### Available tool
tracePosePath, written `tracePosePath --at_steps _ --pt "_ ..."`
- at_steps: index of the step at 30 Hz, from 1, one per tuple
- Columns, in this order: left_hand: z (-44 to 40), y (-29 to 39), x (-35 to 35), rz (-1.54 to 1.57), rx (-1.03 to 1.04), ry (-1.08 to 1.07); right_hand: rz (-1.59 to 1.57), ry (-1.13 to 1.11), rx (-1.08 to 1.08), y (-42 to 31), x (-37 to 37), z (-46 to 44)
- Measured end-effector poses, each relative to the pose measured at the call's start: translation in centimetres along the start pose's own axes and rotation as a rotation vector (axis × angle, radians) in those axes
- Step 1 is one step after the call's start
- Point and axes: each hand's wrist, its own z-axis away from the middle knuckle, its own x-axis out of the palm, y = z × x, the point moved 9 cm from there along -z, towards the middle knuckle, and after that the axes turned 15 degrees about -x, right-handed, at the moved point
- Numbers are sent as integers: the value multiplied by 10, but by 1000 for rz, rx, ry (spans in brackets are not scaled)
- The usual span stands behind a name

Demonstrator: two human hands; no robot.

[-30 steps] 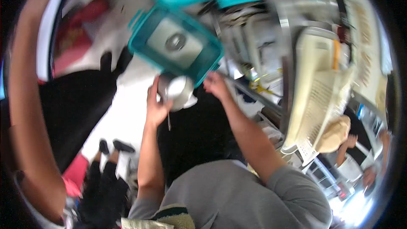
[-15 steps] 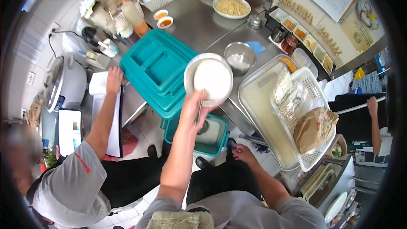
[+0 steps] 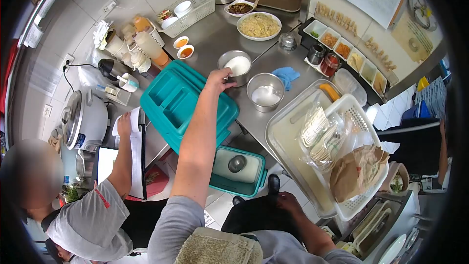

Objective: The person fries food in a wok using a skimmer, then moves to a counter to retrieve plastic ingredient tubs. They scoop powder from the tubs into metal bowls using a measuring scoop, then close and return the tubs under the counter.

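My left hand (image 3: 221, 79) grips the near rim of a steel bowl (image 3: 241, 79) holding white, fine-looking contents. The bowl is at the steel counter, beside the teal lid (image 3: 180, 99). A second steel bowl (image 3: 265, 103), with some white contents in it, stands just to the right. Below the counter edge, the open teal bin (image 3: 261, 178) contains a white mass with a small metal scoop-like cup (image 3: 237, 163) on it. My right hand (image 3: 289, 202) is low by my dark-clothed leg. Its fingers are in shade and hard to make out.
A co-worker's hand (image 3: 124, 126) rests on papers at the left. On the right, a white basket (image 3: 348, 208) of bagged utensils overlaps a large tray (image 3: 278, 139). A plate of yellow food (image 3: 259, 25), sauce dishes (image 3: 185, 52) and a blue cloth (image 3: 286, 76) lie on the counter.
My left hand has carried the bowl away from above the bin and lid to the counter by the second bowl. My right hand has dropped closer to my leg. The view has shifted.
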Motion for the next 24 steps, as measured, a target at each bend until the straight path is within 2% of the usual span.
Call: tracePosePath --at_steps 2,6,8,12,22,24 --pt "-4 6 -7 -43 50 79 -47 -4 38 0 -7 -3" --pt "-10 9 -5 -125 27 67 51 -52 2 -6 -10 -14" --pt "-10 8 -6 -196 -24 175 6 -92 21 -8 1 -24" --pt "-3 8 -6 -104 -33 91 -21 -147 2 -14 20 -36" --pt "-3 5 -8 -86 -33 126 -39 -148 7 -5 18 -38" --pt "2 4 7 -76 -123 -51 -14 -134 13 -15 19 -44"
